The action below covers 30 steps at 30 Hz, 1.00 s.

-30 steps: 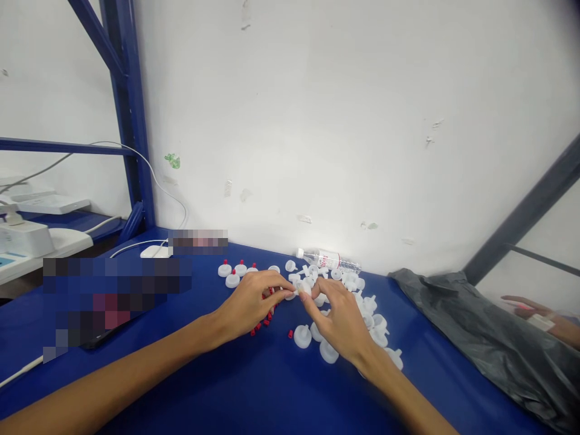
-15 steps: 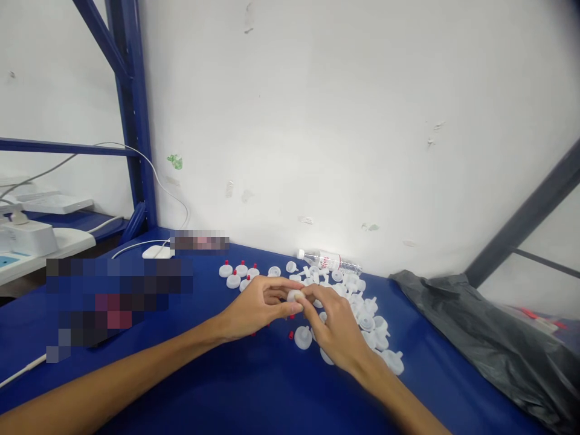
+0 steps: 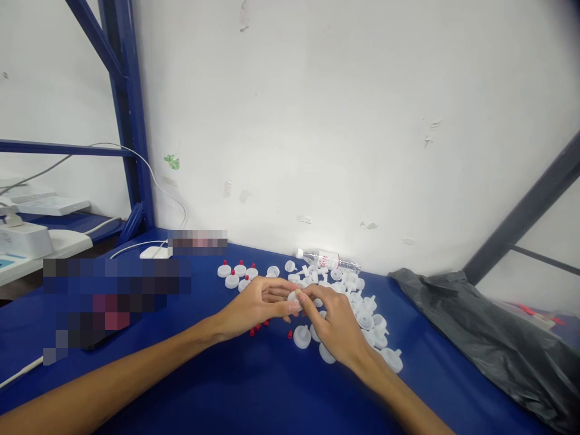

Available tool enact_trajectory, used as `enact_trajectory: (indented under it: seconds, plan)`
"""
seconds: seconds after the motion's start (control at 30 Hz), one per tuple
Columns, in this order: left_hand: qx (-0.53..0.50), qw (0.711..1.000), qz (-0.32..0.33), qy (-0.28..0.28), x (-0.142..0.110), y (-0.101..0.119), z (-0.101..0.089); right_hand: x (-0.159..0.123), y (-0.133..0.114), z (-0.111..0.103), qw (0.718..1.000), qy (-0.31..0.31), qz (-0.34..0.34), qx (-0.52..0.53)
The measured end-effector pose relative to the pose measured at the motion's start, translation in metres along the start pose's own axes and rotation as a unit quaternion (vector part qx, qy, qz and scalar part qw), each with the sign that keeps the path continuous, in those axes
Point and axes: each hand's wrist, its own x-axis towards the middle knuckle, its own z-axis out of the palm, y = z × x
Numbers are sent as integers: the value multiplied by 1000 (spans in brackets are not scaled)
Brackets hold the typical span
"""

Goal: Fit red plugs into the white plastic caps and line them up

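- White cap (image 3: 293, 298), one: held in the air between my two hands, above the blue table (image 3: 217, 386); mostly covered by my fingers, so I cannot tell whether it bears a red tip
- My left hand (image 3: 256, 307): closed on the cap's left side, thumb below, fingers curled behind
- My right hand (image 3: 335, 320): closed on the same cap from the right, thumb against its upper face
- Red-tipped caps (image 3: 232, 279), a small group: upright on the table, beyond and left of my left hand
- Loose red pieces (image 3: 252, 332), several: on the table below my left hand, partly hidden by it; one more (image 3: 290, 334) apart, left of a plain cap
- Plain white caps (image 3: 366, 320), many: heaped and scattered around and beyond my right hand, spouts pointing various ways
- Clear bottle (image 3: 330, 260), white-topped, labelled: lying on its side behind the heap, near the wall (image 3: 317, 121)
- Dark plastic bag (image 3: 457, 302): crumpled, to the right of the heap
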Motion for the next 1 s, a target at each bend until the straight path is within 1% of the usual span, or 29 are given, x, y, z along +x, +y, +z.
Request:
enact_trajectory:
  seconds: [0.17, 0.33, 0.43, 0.5, 0.57, 0.63, 0.73, 1.0]
  plan:
    - [6, 1000, -9, -7, 2, -6, -3, -1, 8, 2, 996, -7, -49, -71]
    - [35, 999, -13, 4, 4, -10, -5, 0, 11, -2, 976, -5, -109, -187]
    - [48, 998, -7, 43, 5, -5, -6, 3, 15, -8, 967, 31, -113, -225]
    - [52, 996, -7, 77, 7, -1, -9, 5, 21, -11, 969, 65, -93, -220]
    - [53, 993, -15, 106, 9, 4, -14, 6, 28, -12, 974, 81, -71, -201]
    - [53, 990, -24, 128, 10, 7, -19, 7, 32, -12, 979, 68, -61, -182]
    - [51, 988, -29, 140, 12, 10, -24, 7, 34, -9, 984, 19, -72, -163]
    - [80, 984, -16, 161, 14, 10, -32, 2, 29, -6, 978, -76, -106, -161]
